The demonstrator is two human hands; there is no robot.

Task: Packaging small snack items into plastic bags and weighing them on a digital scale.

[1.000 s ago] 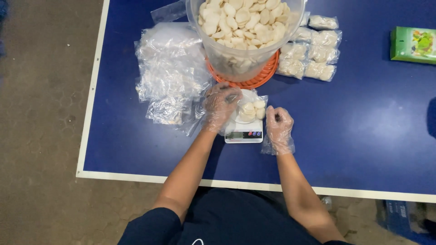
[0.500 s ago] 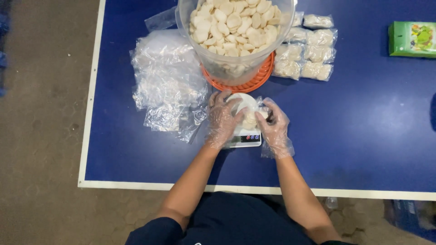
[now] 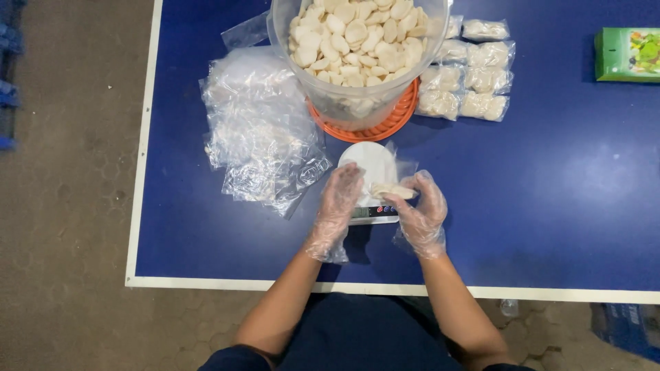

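Blue table: scale; left hand and right hand, gloved, seemingly pinching a cracker bag.

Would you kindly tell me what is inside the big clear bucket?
The clear bucket is heaped with pale round crackers. An orange tray shows under it. The crackers cover the bucket's bottom.

Thin, clear, crinkled plastic gloves cover the left hand and right hand. The empty bags are glossy transparent film. The tub is translucent plastic, the crackers matt and pale. The tabletop looks smooth, painted blue.
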